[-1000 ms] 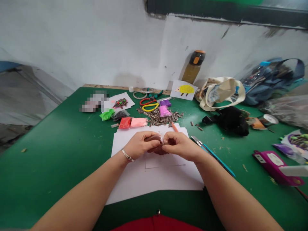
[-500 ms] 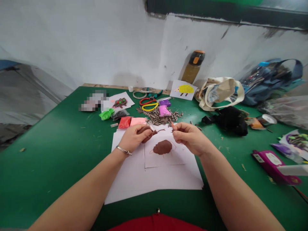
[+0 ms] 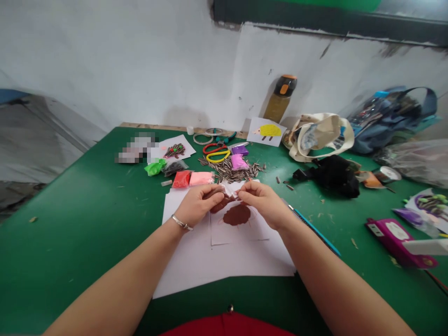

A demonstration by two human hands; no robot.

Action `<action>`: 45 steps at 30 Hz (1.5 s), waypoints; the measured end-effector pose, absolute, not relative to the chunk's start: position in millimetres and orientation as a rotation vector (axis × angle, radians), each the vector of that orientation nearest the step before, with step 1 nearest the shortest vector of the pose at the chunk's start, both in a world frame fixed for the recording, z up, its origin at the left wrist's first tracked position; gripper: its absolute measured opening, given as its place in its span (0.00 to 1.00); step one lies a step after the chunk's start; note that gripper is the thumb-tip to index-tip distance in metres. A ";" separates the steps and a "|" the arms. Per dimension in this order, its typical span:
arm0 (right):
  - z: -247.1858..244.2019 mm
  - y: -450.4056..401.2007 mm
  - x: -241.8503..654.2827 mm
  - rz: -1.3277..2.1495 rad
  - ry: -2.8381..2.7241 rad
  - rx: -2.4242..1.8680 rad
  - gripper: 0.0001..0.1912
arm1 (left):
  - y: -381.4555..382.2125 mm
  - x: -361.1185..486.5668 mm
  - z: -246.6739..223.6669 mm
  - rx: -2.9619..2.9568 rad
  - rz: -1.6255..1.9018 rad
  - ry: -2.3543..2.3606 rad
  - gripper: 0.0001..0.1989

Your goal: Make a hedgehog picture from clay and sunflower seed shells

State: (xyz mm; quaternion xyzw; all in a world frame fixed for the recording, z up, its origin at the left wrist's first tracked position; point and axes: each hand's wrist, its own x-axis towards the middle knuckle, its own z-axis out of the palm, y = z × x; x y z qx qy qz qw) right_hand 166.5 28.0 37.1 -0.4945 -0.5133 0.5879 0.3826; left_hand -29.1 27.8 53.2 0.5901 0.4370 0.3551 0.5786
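Note:
My left hand [image 3: 201,203] is closed around a clear plastic bag of brown modelling clay [image 3: 219,201]. My right hand [image 3: 257,198] pinches at the bag's clear end; whether a bit of clay is also between those fingertips is too small to tell. Just below the hands, a flattened patch of brown clay [image 3: 237,215] covers part of a faint outline drawn on a white sheet [image 3: 241,235]. That sheet lies on larger white paper [image 3: 196,270].
Sunflower seeds [image 3: 231,172] lie behind the paper, near clay packets [image 3: 202,178] and yellow-handled scissors [image 3: 217,156]. A hedgehog picture [image 3: 266,131] leans by a bottle [image 3: 280,100]. To the right are a blue pencil-like stick [image 3: 315,230], a black bag [image 3: 336,177] and a magenta device [image 3: 399,240].
My right hand has moved left and down from its place apart, meeting the bag in my left hand. The thin brown strand hanging from the bag no longer shows. The blue stick is uncovered.

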 end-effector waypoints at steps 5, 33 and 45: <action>35.4 23.0 159.5 1.619 -1.265 -1.203 0.09 | 27.8 -29.6 49.0 1.344 0.850 0.992 0.09; 53.0 13.2 179.2 1.142 -1.569 -1.369 0.09 | 22.5 -32.6 46.4 2.210 0.880 1.312 0.11; 56.4 -7.7 159.9 1.288 -1.465 -1.202 0.07 | 7.1 6.6 64.1 1.480 0.882 1.215 0.11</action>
